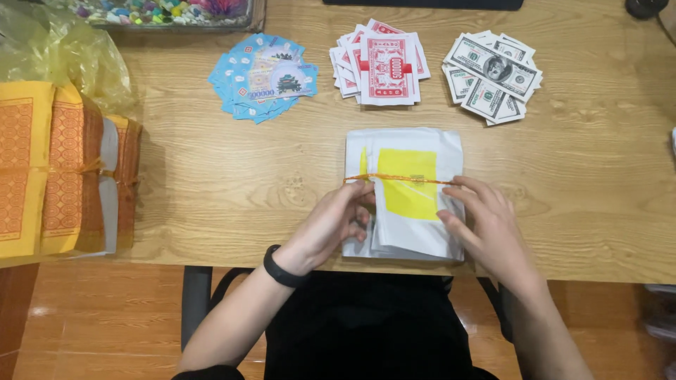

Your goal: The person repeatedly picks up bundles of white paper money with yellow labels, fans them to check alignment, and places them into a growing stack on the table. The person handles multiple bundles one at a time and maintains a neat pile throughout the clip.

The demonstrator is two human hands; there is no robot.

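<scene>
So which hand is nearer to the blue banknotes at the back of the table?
Left. The left hand rests on the near left edge of the white paper bundle, below and right of the blue banknotes. The right hand is at the bundle's far side.

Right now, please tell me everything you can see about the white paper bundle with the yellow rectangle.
The white paper bundle is a thick stack of thin white sheets, lying flat on the wooden table near its front edge. The top sheet carries a yellow rectangle. An orange band crosses its middle and binds it. The left hand touches the band at the left edge with its fingers; the right hand rests on the right side.
</scene>
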